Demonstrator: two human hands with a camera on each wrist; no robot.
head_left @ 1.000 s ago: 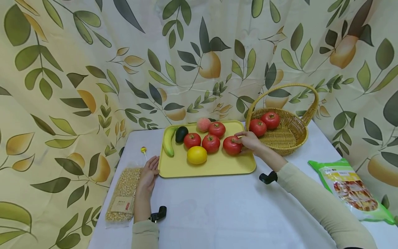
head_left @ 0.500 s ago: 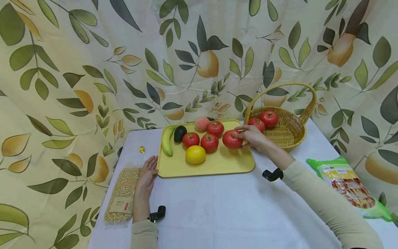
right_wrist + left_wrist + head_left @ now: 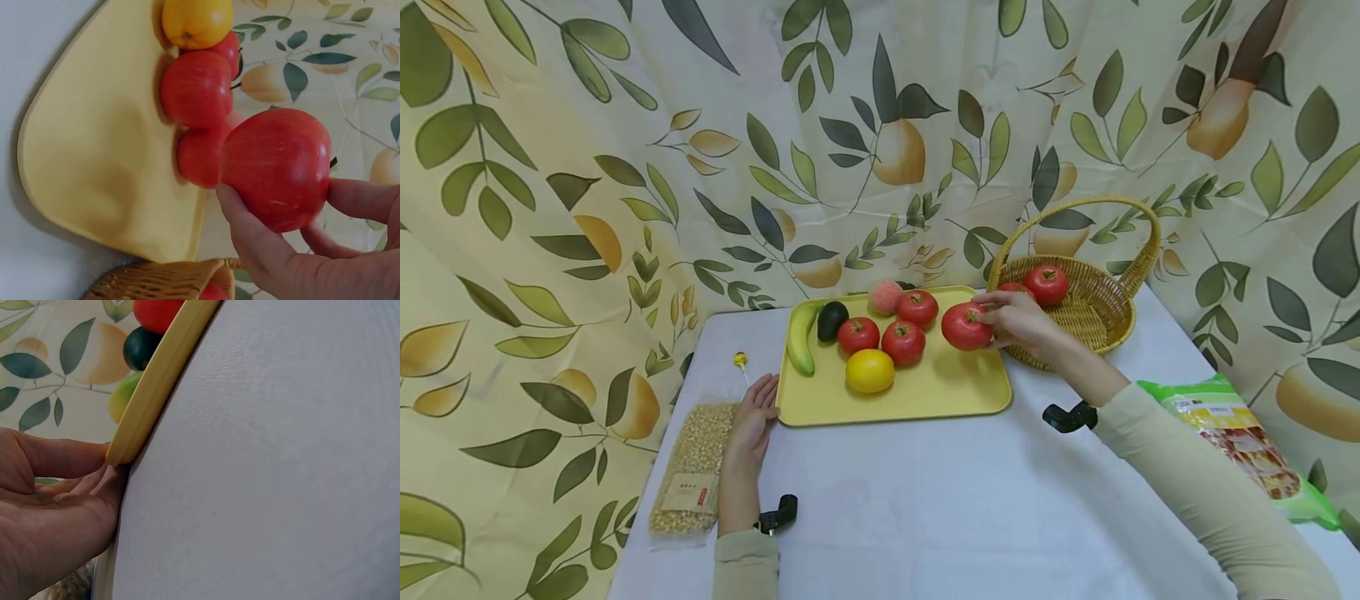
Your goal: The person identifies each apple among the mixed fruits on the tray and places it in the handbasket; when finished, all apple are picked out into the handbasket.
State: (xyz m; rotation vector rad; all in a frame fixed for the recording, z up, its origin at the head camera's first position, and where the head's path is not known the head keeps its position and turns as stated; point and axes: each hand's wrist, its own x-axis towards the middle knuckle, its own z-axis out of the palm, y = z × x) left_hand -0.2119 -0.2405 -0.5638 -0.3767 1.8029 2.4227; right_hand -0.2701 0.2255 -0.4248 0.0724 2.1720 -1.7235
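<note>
- Yellow tray (image 3: 925,402) on a white cloth: it bears a banana (image 3: 800,343), an avocado (image 3: 832,321), a peach (image 3: 885,297), a lemon (image 3: 870,372) and three red apples (image 3: 903,342).
- Wicker basket (image 3: 1088,319), just beside the tray's right end: two more apples (image 3: 1047,285) lie inside, one mostly hidden behind the right hand (image 3: 1026,321).
- Held apple (image 3: 964,326): raised above the tray's right part, grasped between the right hand's thumb and fingers.
- Left hand (image 3: 754,423): not clenched, fingers loosely extended, resting against the tray's near left corner.
- Clear bag (image 3: 695,450) near the left hand: filled with pale kernels.
- Green-edged packet (image 3: 1255,446): right of the basket, partly behind the right sleeve (image 3: 1210,492).
</note>
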